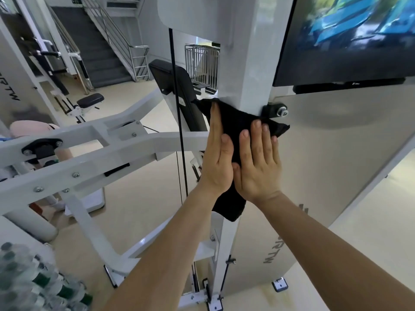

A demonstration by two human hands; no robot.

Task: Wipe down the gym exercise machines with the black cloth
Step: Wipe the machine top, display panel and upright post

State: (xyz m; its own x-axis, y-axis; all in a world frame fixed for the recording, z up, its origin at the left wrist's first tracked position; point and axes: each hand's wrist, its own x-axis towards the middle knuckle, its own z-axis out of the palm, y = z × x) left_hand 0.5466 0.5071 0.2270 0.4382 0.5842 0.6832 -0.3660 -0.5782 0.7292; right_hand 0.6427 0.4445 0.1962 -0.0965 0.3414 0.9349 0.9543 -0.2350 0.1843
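Quick headcount: two hands in shot, a left hand [216, 162] and a right hand [258, 167], and just one black cloth [233, 122]. One white upright post [244, 63], one big hex bolt [282, 112] on its bracket, one dark screen [345, 41] up top. Two black pads that I can see, a backrest pad [179, 86] close by and a bench pad [90, 100] further back. One staircase [101, 52], one wire cage [202, 63]. The shrink-wrapped bottles [27, 277] in the corner are too blurry to count.

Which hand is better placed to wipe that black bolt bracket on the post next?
Probably right. The right hand presses the black cloth just below the bracket; the left hand lies farther left.
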